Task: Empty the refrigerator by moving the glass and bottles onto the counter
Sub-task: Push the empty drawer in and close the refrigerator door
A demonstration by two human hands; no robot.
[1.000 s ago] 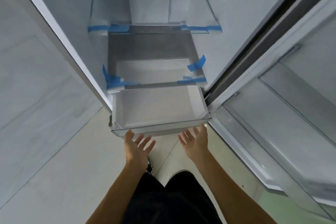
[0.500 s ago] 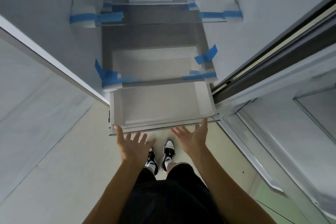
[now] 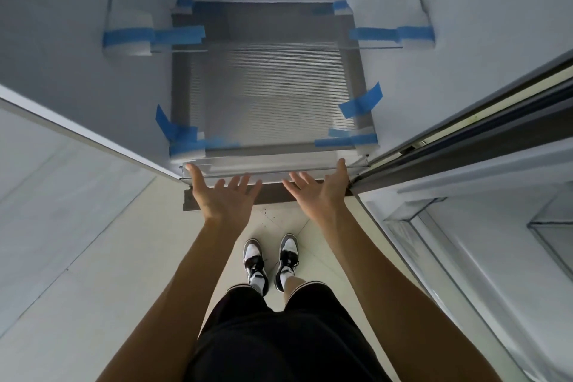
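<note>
Clear plastic drawer (image 3: 273,166) sits at the bottom of the open refrigerator (image 3: 77,49), its front edge almost flush with the cabinet. Both palms face it: the left hand (image 3: 218,195) and right hand (image 3: 321,192) have fingers spread wide, holding nothing, thumbs touching the drawer's front rim. Blue tape (image 3: 361,101) holds the ribbed glass shelf (image 3: 266,96) above. No glass or bottles in sight. Below, black-and-white sneakers (image 3: 269,260) stand on the pale floor (image 3: 124,257).
</note>
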